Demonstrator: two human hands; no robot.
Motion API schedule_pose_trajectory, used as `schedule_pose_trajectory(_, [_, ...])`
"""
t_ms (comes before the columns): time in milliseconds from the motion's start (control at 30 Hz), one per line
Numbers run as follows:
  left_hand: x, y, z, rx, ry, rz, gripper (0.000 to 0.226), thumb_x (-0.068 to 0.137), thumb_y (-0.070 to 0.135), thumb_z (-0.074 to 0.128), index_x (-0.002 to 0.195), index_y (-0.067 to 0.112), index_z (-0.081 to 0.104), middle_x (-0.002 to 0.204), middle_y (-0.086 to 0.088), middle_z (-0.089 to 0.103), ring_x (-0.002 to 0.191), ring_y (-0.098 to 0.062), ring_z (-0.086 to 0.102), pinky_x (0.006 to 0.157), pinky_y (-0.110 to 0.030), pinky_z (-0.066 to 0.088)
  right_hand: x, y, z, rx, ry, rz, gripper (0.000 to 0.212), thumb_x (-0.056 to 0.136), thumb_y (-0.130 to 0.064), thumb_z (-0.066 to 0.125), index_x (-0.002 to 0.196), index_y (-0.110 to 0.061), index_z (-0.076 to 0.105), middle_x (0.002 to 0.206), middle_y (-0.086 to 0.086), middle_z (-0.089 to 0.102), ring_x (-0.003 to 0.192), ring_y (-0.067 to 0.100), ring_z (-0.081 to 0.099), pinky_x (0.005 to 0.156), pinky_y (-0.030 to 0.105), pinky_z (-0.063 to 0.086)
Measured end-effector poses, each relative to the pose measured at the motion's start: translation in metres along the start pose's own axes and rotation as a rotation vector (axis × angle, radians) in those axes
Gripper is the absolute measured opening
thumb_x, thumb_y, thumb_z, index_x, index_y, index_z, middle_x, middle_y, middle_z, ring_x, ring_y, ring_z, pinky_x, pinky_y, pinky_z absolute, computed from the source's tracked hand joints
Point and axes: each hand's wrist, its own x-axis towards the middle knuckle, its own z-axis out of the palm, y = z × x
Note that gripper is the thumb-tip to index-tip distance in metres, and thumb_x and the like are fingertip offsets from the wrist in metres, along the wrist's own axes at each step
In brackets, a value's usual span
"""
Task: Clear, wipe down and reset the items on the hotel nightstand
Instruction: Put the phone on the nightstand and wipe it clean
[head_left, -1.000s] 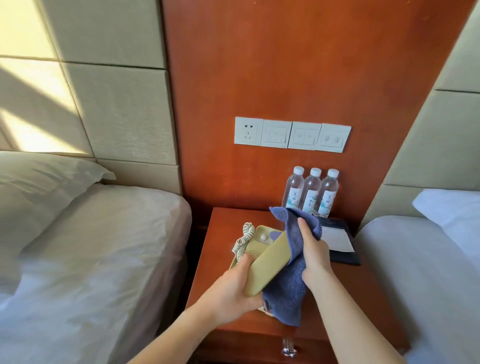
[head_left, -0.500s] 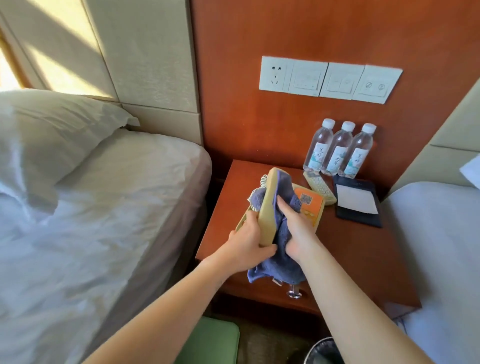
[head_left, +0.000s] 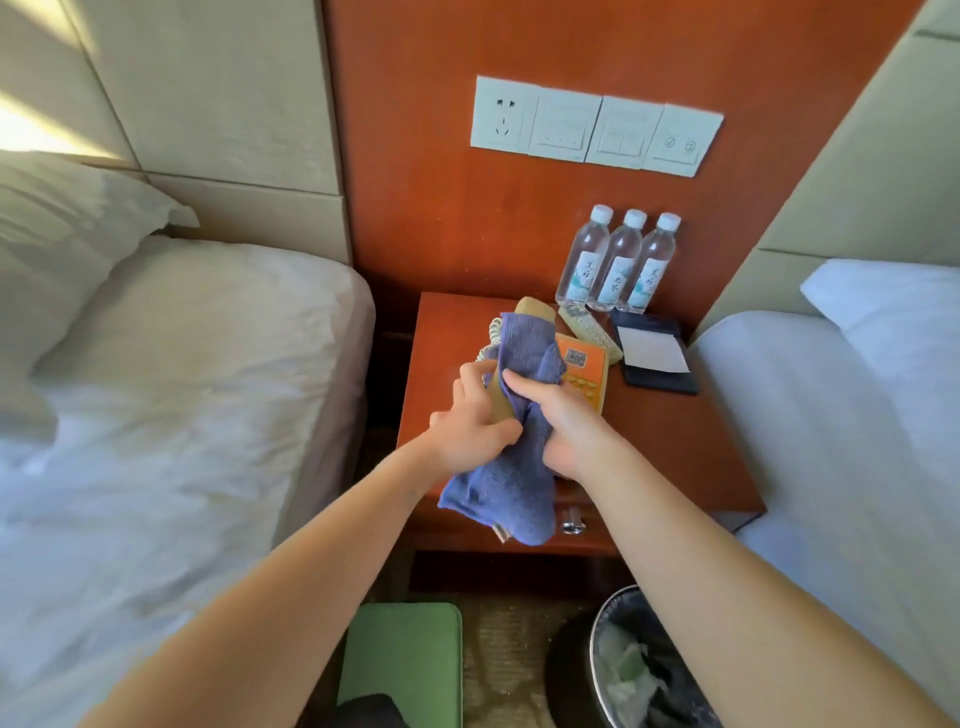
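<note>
Blue-violet cloth (head_left: 522, 353) covered most of the beige handset (head_left: 534, 308), which was held above the telephone base (head_left: 584, 374) at the front left of the wooden nightstand (head_left: 675, 441). The left hand (head_left: 467, 428) gripped the lower end of the handset with its fingers curled round it. The right hand (head_left: 569, 428) clamped the cloth against the handset, with the forefinger laid along the fabric and the other fingers curled. The base carried an orange faceplate with a printed QR code (head_left: 575, 357) above rows of keys, and no text on it could be read. Three water bottles (head_left: 618, 265) stood touching in a row against the back panel; their white labels bore dark brush characters too small to read. On the switch panel (head_left: 597, 127), the left plate was a socket and the rightmost plate showed two round symbols. A remote control (head_left: 589, 330) lay between the base and a black notepad holder (head_left: 660, 382) with a blank white sheet. Compared with half a second earlier, the cloth had travelled up over the handset, so that only its top end remained exposed, whereas its long beige edge had been visible before. The bottles, remote control and notepad holder had not moved.
</note>
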Motion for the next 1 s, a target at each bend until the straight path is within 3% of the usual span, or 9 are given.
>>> schedule_pose_trajectory(67, [-0.003, 0.012, -0.018, -0.127, -0.075, -0.056, 0.086, 0.055, 0.044, 0.053, 0.132, 0.054, 0.014, 0.139, 0.000, 0.023, 0.135, -0.036, 0.034, 0.110, -0.055, 0.032, -0.009, -0.022, 0.013, -0.031, 0.082, 0.013, 0.021, 0.087, -0.019, 0.072, 0.105, -0.008, 0.071, 0.094, 0.010, 0.074, 0.086, 0.027, 0.071, 0.075, 0.039, 0.057])
schedule_pose_trajectory(167, [-0.021, 0.050, -0.049, -0.269, -0.176, -0.032, 0.084, 0.074, 0.030, 0.053, 0.144, 0.056, 0.013, 0.158, 0.007, 0.003, 0.149, -0.014, 0.001, 0.119, -0.038, 0.016, -0.019, -0.060, 0.026, -0.045, 0.233, 0.059, 0.071, 0.058, -0.047, 0.086, 0.118, -0.013, 0.066, 0.106, 0.010, 0.072, 0.097, 0.031, 0.069, 0.091, 0.048, 0.053])
schedule_pose_trajectory(233, [-0.028, 0.083, -0.074, -0.419, -0.128, -0.030, 0.076, 0.094, 0.016, 0.051, 0.152, 0.041, 0.010, 0.158, 0.007, 0.014, 0.148, -0.011, 0.015, 0.117, -0.030, 0.020, -0.025, -0.092, 0.029, -0.068, 0.263, 0.082, 0.087, 0.047, -0.057, 0.084, 0.123, -0.018, 0.063, 0.110, 0.007, 0.071, 0.100, 0.030, 0.067, 0.094, 0.049, 0.051])
schedule_pose_trajectory(333, [-0.022, 0.128, -0.102, -0.573, 0.032, -0.121, 0.053, 0.100, 0.022, 0.044, 0.151, 0.020, 0.031, 0.146, -0.001, 0.045, 0.132, -0.016, 0.045, 0.107, -0.028, 0.033, -0.055, -0.149, 0.040, -0.094, 0.264, 0.089, 0.064, 0.069, -0.051, 0.080, 0.120, -0.017, 0.064, 0.108, 0.008, 0.071, 0.098, 0.029, 0.067, 0.093, 0.046, 0.052])
schedule_pose_trajectory(467, [-0.003, 0.200, -0.118, -0.755, 0.017, -0.203, 0.024, 0.100, 0.030, 0.049, 0.109, 0.016, 0.066, 0.106, -0.003, 0.066, 0.105, -0.021, 0.058, 0.098, -0.035, 0.041, -0.085, -0.210, 0.034, -0.146, 0.131, 0.017, 0.037, 0.086, -0.031, 0.072, 0.118, -0.013, 0.067, 0.101, 0.007, 0.074, 0.091, 0.025, 0.071, 0.078, 0.036, 0.056])
schedule_pose_trajectory(600, [0.013, 0.260, -0.114, -0.941, -0.053, -0.295, 0.041, 0.100, 0.049, 0.043, 0.117, 0.018, 0.064, 0.106, -0.003, 0.070, 0.096, -0.020, 0.065, 0.079, -0.032, 0.052, -0.104, -0.260, 0.017, -0.199, 0.036, -0.052, 0.029, 0.088, -0.026, 0.071, 0.114, -0.013, 0.069, 0.098, 0.007, 0.075, 0.092, 0.027, 0.071, 0.082, 0.038, 0.056])
schedule_pose_trajectory(700, [0.020, 0.291, -0.101, -0.983, -0.022, -0.295, 0.040, 0.099, 0.045, 0.048, 0.128, 0.020, 0.057, 0.119, -0.008, 0.069, 0.104, -0.023, 0.065, 0.086, -0.041, 0.054, -0.106, -0.282, 0.007, -0.272, -0.013, -0.089, 0.028, 0.088, -0.031, 0.070, 0.113, -0.018, 0.069, 0.100, 0.005, 0.075, 0.097, 0.026, 0.070, 0.091, 0.044, 0.054])
schedule_pose_trajectory(867, [0.019, 0.327, -0.086, -1.186, 0.195, -0.198, 0.023, 0.101, 0.024, 0.049, 0.123, 0.022, 0.057, 0.102, -0.007, 0.073, 0.088, -0.023, 0.071, 0.079, -0.039, 0.059, -0.110, -0.292, -0.006, -0.383, -0.123, -0.024, 0.032, 0.092, -0.030, 0.065, 0.122, -0.019, 0.063, 0.111, 0.001, 0.071, 0.104, 0.020, 0.067, 0.099, 0.043, 0.050])
schedule_pose_trajectory(1000, [0.022, 0.339, -0.082, -1.264, 0.420, -0.385, 0.021, 0.103, 0.029, 0.044, 0.107, 0.014, 0.058, 0.096, -0.006, 0.067, 0.076, -0.018, 0.068, 0.071, -0.033, 0.056, -0.114, -0.288, -0.028, -0.495, -0.258, -0.031, 0.041, 0.088, -0.014, 0.070, 0.127, -0.015, 0.058, 0.116, 0.002, 0.069, 0.109, 0.019, 0.064, 0.103, 0.044, 0.047])
